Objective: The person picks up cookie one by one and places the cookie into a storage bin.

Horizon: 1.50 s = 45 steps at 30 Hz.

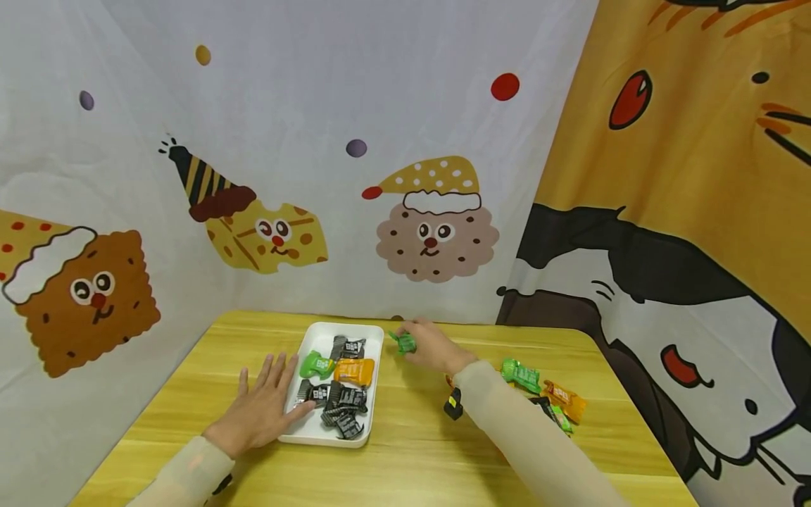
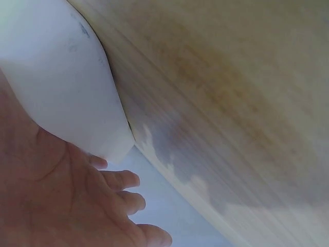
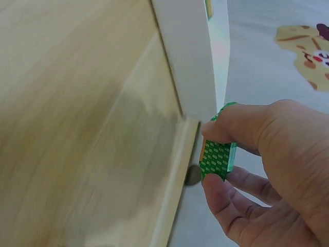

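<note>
Between thumb and fingers, my right hand [image 1: 432,346] pinches a green wrapped candy [image 1: 405,343], just right of the white tray [image 1: 378,352] near its far end. The right wrist view shows the candy's patterned green wrapper [image 3: 216,157] above the table's far edge. My left hand [image 1: 266,408] lies with spread, straight fingers along the tray's left side, its thumb over the rim. Inside the tray are several black candies [image 1: 347,398], an orange candy [image 1: 353,372] and a green candy [image 1: 317,365]. In the left wrist view the palm [image 2: 56,190] is beside the tray's wall [image 2: 77,82].
Right of my right forearm lies a loose group of candies, including a green one [image 1: 521,374], an orange one [image 1: 564,401] and a black one [image 1: 543,405]. A printed cloth [image 1: 355,232] hangs behind the wooden table [image 1: 418,451].
</note>
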### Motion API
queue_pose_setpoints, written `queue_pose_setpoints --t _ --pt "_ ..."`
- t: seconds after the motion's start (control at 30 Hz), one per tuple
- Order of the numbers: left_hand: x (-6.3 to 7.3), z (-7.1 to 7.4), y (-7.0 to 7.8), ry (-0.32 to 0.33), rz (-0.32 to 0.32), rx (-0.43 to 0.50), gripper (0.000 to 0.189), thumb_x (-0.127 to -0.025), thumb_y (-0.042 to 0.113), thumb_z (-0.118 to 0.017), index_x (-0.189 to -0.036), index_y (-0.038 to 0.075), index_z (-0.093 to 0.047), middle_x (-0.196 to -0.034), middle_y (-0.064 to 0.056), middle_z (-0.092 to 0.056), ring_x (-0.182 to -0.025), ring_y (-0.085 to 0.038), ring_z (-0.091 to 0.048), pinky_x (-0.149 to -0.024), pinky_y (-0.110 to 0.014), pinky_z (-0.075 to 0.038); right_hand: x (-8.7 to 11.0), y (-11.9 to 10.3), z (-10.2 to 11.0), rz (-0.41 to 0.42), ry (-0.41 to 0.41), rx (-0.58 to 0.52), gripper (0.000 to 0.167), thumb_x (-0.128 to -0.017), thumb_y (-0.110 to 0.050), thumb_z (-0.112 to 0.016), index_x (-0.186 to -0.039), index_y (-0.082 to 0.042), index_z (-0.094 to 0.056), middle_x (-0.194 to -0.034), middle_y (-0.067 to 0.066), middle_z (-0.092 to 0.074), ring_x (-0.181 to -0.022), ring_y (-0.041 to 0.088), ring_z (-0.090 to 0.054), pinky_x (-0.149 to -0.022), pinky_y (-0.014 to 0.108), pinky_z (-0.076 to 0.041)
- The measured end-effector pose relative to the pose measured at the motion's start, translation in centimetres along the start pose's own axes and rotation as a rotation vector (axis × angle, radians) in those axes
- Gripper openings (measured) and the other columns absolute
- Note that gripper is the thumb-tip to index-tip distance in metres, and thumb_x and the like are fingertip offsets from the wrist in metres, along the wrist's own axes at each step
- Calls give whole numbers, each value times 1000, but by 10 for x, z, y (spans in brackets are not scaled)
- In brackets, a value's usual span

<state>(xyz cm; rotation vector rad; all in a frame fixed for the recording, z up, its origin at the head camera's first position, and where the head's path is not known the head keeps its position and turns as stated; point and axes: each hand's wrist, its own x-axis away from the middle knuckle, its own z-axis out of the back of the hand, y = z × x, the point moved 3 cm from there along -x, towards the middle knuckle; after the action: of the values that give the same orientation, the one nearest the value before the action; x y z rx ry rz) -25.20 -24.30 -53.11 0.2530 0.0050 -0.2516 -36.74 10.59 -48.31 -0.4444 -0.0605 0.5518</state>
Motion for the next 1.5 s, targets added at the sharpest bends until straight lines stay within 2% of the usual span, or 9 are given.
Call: queue_pose_setpoints --t 0.27,0.43,0.53,0.8,0.97,1.13,1.23,1.33,1.5 --pt "-1 1 -2 8 -4 -6 110 -113 74 -60 -185 1 -22 -190 -34 -21 -177 -62 -19 -135 -93 -10 -13 -27 -9 35 -18 16 49 -104 -6 -86 -151 -8 -72 -148 19 -70 -119 26 -69 -99 39 -67" --pt "-2 -1 -2 -10 -2 2 110 -113 74 -59 -185 1 -20 -190 -33 -20 -177 -62 -18 -135 -93 -9 -21 -40 -17 52 -19 45 48 -106 -11 -87 -151 -10 -72 -150 16 -70 -126 28 -71 -106 41 -68" --pt "-2 -2 -2 -19 -1 3 110 -113 74 -59 -185 1 -20 -191 -33 -21 -178 -62 -17 -135 -94 -8 -24 -46 -21 47 -28 54 47 -107 -15 -86 -152 -11 -72 -154 14 -69 -133 29 -70 -112 43 -67" --pt "-2 0 -1 -10 1 5 110 -113 74 -60 -185 1 -21 -190 -34 -23 -177 -62 -19 -135 -94 -9 -32 -55 -30 27 -41 46 50 -105 -16 -87 -153 -14 -72 -150 10 -70 -126 22 -71 -106 31 -68" --pt "-2 -1 -1 -1 -2 -7 110 -112 75 -60 -185 1 -22 -189 -34 -25 -177 -62 -21 -135 -94 -10 -37 -59 -35 26 -38 46 51 -105 -18 -88 -153 -15 -72 -151 8 -71 -129 21 -71 -110 31 -67" --pt "-2 -2 -1 -4 -2 -12 111 -112 75 -60 -185 1 -22 -189 -35 -25 -177 -62 -20 -134 -94 -10 -41 -64 -40 28 -26 37 49 -106 -19 -87 -153 -12 -73 -146 10 -72 -110 13 -69 -93 21 -65" --pt "-2 -2 -1 -8 0 -8 111 -112 75 -60 -185 0 -22 -189 -35 -25 -177 -62 -20 -134 -95 -9 -44 -65 -42 32 -14 30 47 -108 -19 -86 -152 -9 -73 -145 12 -72 -100 11 -67 -85 20 -64" --pt "-2 -2 -1 -6 2 -2 111 -112 75 -61 -185 1 -22 -189 -35 -25 -177 -62 -20 -134 -95 -9 -45 -66 -44 22 -2 46 49 -108 -21 -87 -153 -10 -72 -150 14 -72 -102 13 -72 -92 24 -67" --pt "-2 -2 -1 -2 1 -4 111 -112 75 -61 -185 0 -22 -189 -35 -25 -177 -62 -20 -135 -94 -9 -43 -65 -44 -15 11 74 54 -106 -25 -89 -156 -14 -70 -155 13 -70 -125 24 -77 -111 37 -69"
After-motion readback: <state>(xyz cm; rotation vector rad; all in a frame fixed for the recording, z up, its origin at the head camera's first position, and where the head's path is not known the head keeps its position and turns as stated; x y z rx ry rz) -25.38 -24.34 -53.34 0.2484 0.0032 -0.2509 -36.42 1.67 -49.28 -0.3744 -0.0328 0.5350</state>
